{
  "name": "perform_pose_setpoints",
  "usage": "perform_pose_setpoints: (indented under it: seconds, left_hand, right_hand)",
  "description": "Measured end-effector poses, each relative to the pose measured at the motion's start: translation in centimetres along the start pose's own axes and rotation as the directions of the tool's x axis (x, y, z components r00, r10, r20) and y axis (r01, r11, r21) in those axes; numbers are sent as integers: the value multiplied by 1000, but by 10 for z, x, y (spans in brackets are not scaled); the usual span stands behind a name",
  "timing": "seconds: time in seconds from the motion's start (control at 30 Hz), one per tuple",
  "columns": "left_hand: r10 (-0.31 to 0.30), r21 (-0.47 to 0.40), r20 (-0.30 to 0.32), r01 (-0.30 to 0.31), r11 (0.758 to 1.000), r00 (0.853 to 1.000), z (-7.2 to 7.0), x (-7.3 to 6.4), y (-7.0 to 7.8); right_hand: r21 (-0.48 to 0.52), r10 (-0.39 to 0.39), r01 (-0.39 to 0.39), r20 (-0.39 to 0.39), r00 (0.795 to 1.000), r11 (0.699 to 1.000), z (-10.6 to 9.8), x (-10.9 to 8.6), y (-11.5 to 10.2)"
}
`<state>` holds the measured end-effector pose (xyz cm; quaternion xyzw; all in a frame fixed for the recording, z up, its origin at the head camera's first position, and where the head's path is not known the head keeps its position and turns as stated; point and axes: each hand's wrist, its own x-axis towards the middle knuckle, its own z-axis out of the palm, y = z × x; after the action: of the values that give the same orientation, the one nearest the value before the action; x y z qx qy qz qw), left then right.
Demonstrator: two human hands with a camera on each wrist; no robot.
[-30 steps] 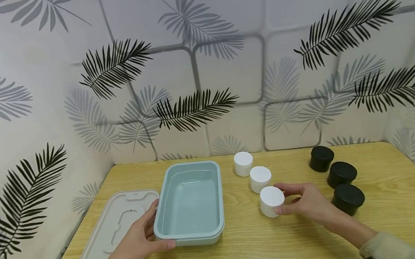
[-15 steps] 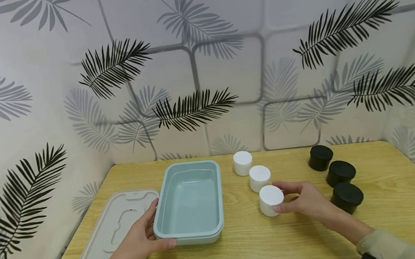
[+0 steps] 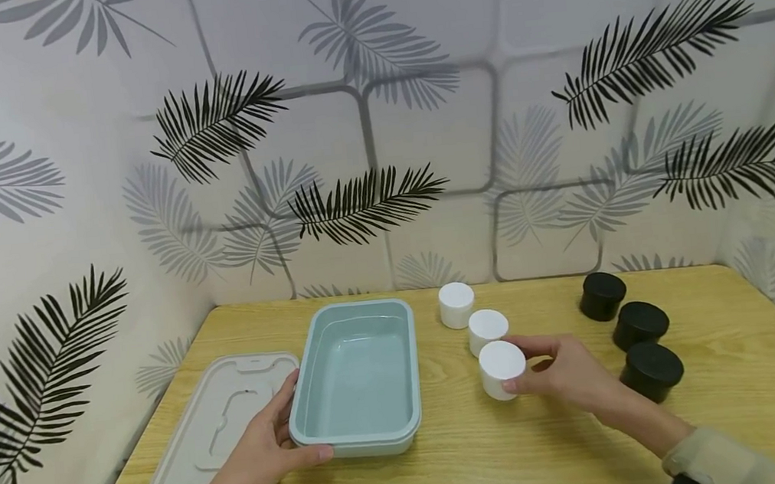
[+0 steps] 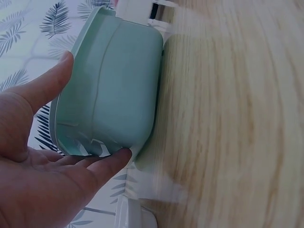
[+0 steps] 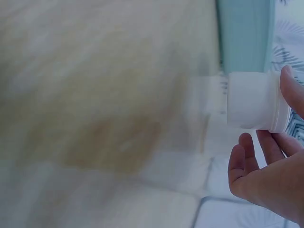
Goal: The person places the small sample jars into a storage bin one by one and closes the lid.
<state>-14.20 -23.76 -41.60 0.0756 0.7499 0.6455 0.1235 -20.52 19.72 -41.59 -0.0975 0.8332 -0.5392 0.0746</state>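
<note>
In the head view, an open light blue-green plastic container [image 3: 359, 390] sits left of the middle of the table. My left hand [image 3: 263, 449] grips its near left corner, thumb at the front rim and fingers along the left side; the left wrist view shows the container's side [image 4: 126, 80] between thumb and fingers. My right hand [image 3: 572, 376] pinches the nearest white lidded jar [image 3: 499, 374] between thumb and fingers. In the right wrist view that jar [image 5: 249, 99] stands out from the blurred table. Two more white jars, a middle one [image 3: 488, 329] and a far one [image 3: 458, 305], stand behind it.
A grey-white lid [image 3: 197, 435] lies flat left of the container, partly under my left forearm. Three black lidded jars [image 3: 651, 369] stand in a slanting row to the right, the nearest one beside my right wrist. A leaf-patterned wall [image 3: 441, 222] rises behind the wooden table [image 3: 461, 451].
My right hand and the white jar have shifted slightly up and to the left in the head view, and the jar overlaps the middle one more. My left hand keeps its grip on the container.
</note>
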Motion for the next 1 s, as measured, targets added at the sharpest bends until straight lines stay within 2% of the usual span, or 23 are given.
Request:
perform_pose_setpoints:
  seconds: [0.23,0.47,0.73,1.0]
  left_hand:
    - [-2,-17,5,2,1000,1000,2,0,-2]
    - [-20,-21,8,21,1000,1000,4,1,-1]
    - [-17,-28,31,18,999,999,8,1,-2]
    - [-30,-18,-8,30,999,1000,3,-2,0]
  right_hand:
    - [72,-72,72,6,997,995,6,20,-53]
    - [126,-111,105,39,993,986,31,56,-88]
    - [127,-114,109,37,993,986,65,80,-100]
    - [113,-145,138,57,988,984,96,103,-106]
